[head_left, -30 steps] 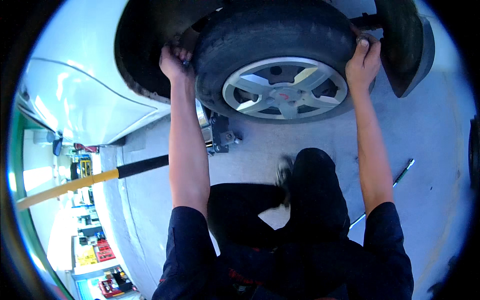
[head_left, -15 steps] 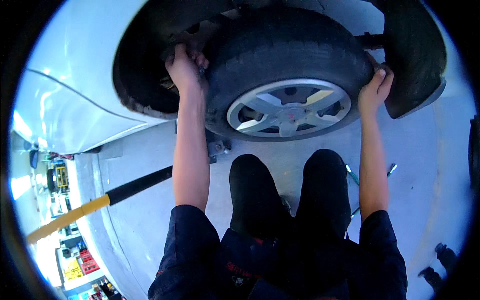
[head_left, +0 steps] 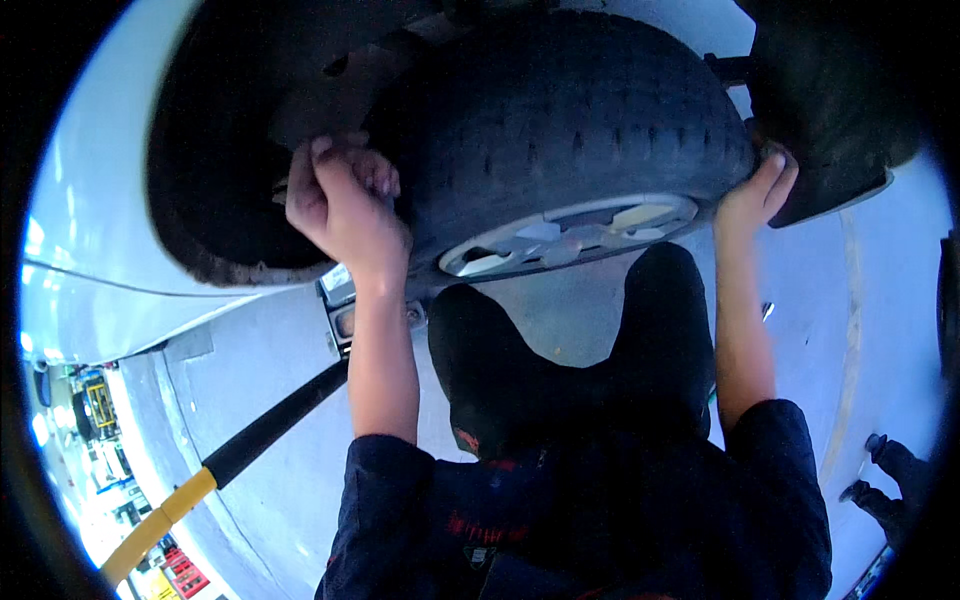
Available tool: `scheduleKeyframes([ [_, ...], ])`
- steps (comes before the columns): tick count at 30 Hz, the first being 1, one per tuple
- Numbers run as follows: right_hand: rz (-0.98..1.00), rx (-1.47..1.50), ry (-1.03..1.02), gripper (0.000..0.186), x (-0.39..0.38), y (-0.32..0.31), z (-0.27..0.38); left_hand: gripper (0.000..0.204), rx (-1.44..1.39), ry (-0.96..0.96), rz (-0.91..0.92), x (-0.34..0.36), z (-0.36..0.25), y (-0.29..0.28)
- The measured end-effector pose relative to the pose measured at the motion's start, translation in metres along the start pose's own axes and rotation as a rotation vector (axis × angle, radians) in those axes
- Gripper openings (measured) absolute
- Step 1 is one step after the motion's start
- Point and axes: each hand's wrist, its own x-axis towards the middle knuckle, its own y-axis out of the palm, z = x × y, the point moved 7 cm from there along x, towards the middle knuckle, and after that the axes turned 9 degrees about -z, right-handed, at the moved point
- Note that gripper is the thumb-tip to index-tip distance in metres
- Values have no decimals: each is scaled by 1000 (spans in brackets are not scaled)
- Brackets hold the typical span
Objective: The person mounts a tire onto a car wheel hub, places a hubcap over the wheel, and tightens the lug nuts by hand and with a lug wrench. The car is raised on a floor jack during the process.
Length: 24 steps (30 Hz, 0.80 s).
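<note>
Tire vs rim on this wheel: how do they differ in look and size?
Color: the tire is black, the rim silvery.
Surface: the tire has a grooved tread; the rim has broad spokes with gaps between.
Size: the tire is larger and encircles the rim.
Shared: both are round and seen at a slant.

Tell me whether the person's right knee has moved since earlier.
Yes: nearer the dark panel right of the tyre. The right knee, earlier below the tyre, now appears to reach its lower edge; the view shifted too.
</note>
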Motion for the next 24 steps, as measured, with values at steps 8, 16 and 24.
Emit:
scheduleKeyframes([
  [8, -78, 174, 148, 34, -23, -15, 8, 30, -43, 318, 56, -10, -17, -15],
  [16, 90, -171, -254, 39, -13, 8, 66, 30, 45, 426, 140, -15, -23, 1],
  [24, 60, -131, -334, 32, -10, 24, 79, 23, 219, 203, 50, 2, -14, 18],
])
